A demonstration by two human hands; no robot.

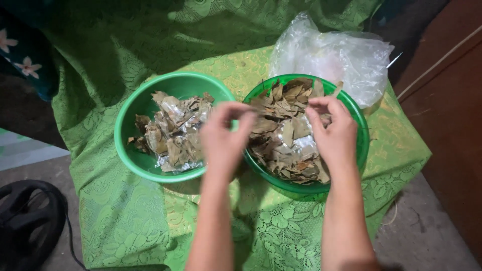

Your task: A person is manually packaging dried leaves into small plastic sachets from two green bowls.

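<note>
Green lace cloth point(130, 221) drapes a low table bearing two green bowls. From the head view, the left hand point(223, 140) hovers between the left bowl point(131, 150) and the right bowl point(357, 150), fingers curled narrow; whether they pinch anything I cannot tell. The right hand point(334, 133) is over the dried leaves point(281, 135), fingertips bent into them. Brittle leaves could crumble or spill onto the cloth.

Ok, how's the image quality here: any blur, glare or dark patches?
Head view: both the left hand and right hand are softly motion-blurred; the foil among the dried leaves and the clear plastic bag catch mild glare; the lace cloth is evenly lit, but the top and left corners fall into deep shadow.
</note>
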